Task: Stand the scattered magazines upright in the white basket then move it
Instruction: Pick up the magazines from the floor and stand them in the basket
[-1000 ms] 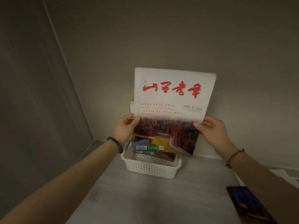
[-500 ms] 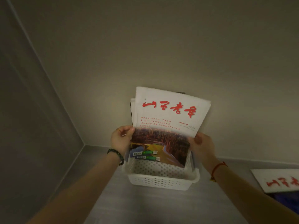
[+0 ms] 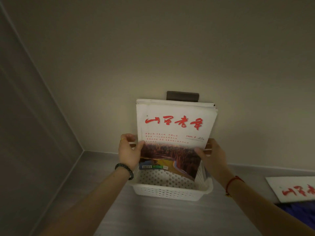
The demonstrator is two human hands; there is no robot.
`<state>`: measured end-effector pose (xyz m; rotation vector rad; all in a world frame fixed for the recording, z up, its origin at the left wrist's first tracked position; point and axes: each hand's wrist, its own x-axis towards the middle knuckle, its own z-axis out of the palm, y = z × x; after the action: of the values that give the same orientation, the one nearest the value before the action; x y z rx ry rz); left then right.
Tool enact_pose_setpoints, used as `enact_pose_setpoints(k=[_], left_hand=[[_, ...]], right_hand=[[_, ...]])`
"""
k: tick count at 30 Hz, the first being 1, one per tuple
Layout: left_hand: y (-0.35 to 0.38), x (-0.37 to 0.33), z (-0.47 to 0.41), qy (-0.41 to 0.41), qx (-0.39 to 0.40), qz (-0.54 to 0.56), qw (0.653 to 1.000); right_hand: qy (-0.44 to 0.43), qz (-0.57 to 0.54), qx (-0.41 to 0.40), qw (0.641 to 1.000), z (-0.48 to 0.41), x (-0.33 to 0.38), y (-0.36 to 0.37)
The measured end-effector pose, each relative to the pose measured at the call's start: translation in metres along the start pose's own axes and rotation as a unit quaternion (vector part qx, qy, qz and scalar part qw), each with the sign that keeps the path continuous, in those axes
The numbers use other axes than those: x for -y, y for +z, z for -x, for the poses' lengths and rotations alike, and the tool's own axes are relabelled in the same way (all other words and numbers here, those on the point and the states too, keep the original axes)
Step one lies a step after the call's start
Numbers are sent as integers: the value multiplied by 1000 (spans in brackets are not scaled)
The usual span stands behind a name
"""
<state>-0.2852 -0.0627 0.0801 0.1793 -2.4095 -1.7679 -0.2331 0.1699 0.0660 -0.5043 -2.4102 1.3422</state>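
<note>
Both my hands seat a magazine (image 3: 173, 133) in the white basket (image 3: 167, 191).
Left hand (image 3: 128, 154) and right hand (image 3: 211, 155) pinch its side edges; thin, floppy paper likely sags.

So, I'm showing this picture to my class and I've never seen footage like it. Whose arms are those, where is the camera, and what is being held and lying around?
There is no machine here. The camera is worn on a person's head and looks forward and down, so the two bare arms reaching in from the bottom are that person's own.

The left hand and the right hand grip the two sides of a magazine with a white cover and red lettering. It stands upright, its lower edge inside a white perforated basket. More magazines stand behind it, towards the wall.

The basket sits on a grey surface in a corner. At the right edge, another magazine with the same red lettering lies flat, waiting its turn.
</note>
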Motion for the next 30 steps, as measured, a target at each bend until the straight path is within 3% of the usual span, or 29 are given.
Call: enact_pose_setpoints(k=[3,8,22,26,30], left_hand=[[2,-6,-4,-2,67,10,998],[13,-16,-13,-27,155,12,987],[9,-8,-23,-27,153,55,986],[11,-11,-22,-36,171,21,984],[15,-14,-11,-62,130,9,990]], right_hand=[[8,4,-35,999,-5,-1,0],[50,-62,49,996,-23,6,2],[-40,-50,-11,998,-25,4,-3],[-13,-58,1,998,-24,4,-6],[-7,-41,45,998,-20,6,-16]])
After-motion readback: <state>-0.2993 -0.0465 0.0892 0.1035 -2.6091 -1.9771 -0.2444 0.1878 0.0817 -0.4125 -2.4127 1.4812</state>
